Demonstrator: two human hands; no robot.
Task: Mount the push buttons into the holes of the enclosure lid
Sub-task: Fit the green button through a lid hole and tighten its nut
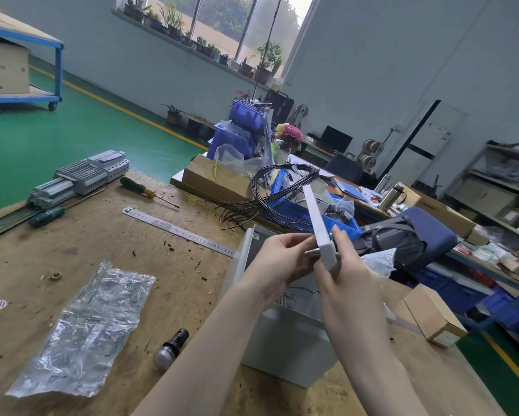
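Observation:
I hold the grey enclosure lid (318, 223) edge-on in the air above the grey enclosure box (294, 334). My right hand (346, 271) grips the lid's near end, and a green push button (331, 236) shows at its right face beside my thumb. My left hand (277, 259) pinches the button's rear part (310, 251), which sticks out on the lid's left side. Another push button (170, 349), black-bodied with a silver-grey cap, lies on the wooden bench to the left of the box.
An empty clear plastic bag (84, 328), a steel ruler (177, 229), two screwdrivers (145, 192) and a DIN rail with terminal blocks (78, 178) lie on the bench (57, 250). A black wire bundle (279, 190), blue bins and cardboard boxes (435, 315) crowd the far and right sides.

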